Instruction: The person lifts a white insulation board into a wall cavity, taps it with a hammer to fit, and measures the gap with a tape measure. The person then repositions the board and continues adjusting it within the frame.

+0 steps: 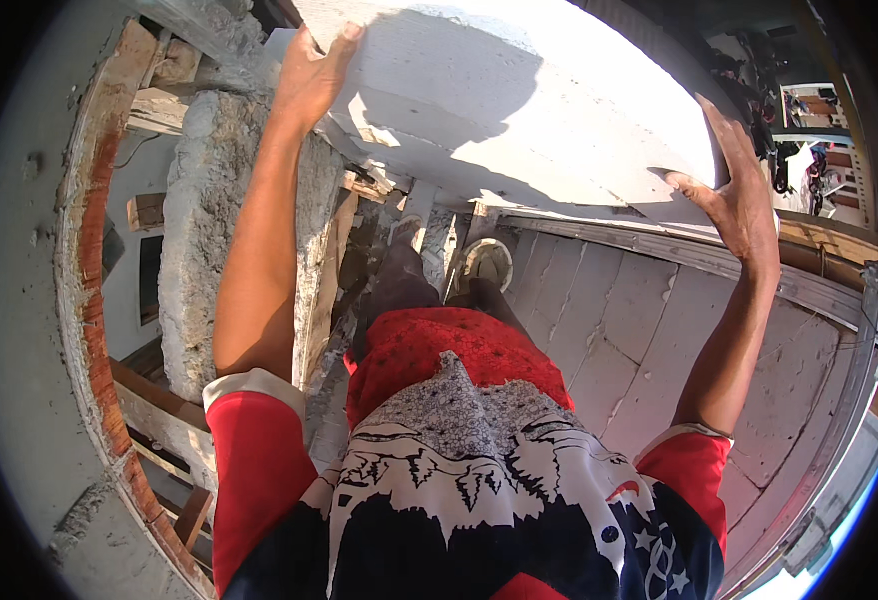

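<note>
White slab (579,110) spans top of view, beyond L foot (409,231); L hand (314,80) grips its L end, R hand (741,200) its R end. Can't tell if anything else supports it. Poss. risk: one grip slips, slab tips & drops footward.

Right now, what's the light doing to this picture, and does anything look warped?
Head view: sunlight washes out the white slab near its top edge, while a rounded dark shadow covers part of its left half; head view, lower right: bright glare with a bluish fringe at the rim; head view, left: the reddish wooden edge bows, likely fisheye bending.
</note>
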Demonstrator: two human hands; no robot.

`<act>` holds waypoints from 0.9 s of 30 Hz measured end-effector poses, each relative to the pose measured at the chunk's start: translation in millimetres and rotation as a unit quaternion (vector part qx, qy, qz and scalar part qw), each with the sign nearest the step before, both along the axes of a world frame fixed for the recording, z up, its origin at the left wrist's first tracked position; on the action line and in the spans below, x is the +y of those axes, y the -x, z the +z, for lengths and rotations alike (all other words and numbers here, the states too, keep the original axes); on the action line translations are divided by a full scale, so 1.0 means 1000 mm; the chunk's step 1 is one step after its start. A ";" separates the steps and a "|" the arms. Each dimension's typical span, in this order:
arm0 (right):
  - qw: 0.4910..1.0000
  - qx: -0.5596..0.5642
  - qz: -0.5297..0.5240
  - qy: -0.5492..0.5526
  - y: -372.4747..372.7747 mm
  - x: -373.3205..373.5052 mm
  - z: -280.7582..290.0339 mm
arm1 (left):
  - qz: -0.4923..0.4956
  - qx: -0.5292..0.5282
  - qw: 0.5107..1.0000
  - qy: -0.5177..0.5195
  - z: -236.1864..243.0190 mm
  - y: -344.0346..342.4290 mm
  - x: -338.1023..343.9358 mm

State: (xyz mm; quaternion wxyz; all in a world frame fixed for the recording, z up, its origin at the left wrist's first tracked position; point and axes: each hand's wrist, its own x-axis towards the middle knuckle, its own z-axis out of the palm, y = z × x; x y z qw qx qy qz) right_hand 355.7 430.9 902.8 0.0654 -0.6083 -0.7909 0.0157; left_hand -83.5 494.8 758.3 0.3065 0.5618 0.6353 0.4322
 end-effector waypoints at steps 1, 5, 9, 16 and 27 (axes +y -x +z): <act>0.999 0.034 0.027 -0.014 -0.004 0.001 -0.007 | 0.013 0.015 0.998 -0.056 -0.009 0.007 0.004; 0.995 -0.027 0.033 -0.088 -0.018 -0.009 -0.021 | 0.008 0.048 0.998 -0.034 -0.027 0.029 0.010; 0.987 0.066 0.052 -0.139 -0.026 -0.020 -0.030 | -0.036 0.066 0.993 -0.088 -0.052 0.043 0.028; 0.960 0.100 -0.027 -0.260 0.013 -0.053 -0.042 | 0.057 0.228 0.956 -0.174 -0.109 0.090 0.052; 0.867 0.069 -0.292 -0.398 0.006 -0.299 0.106 | 0.115 0.306 0.923 -0.204 -0.175 0.090 0.091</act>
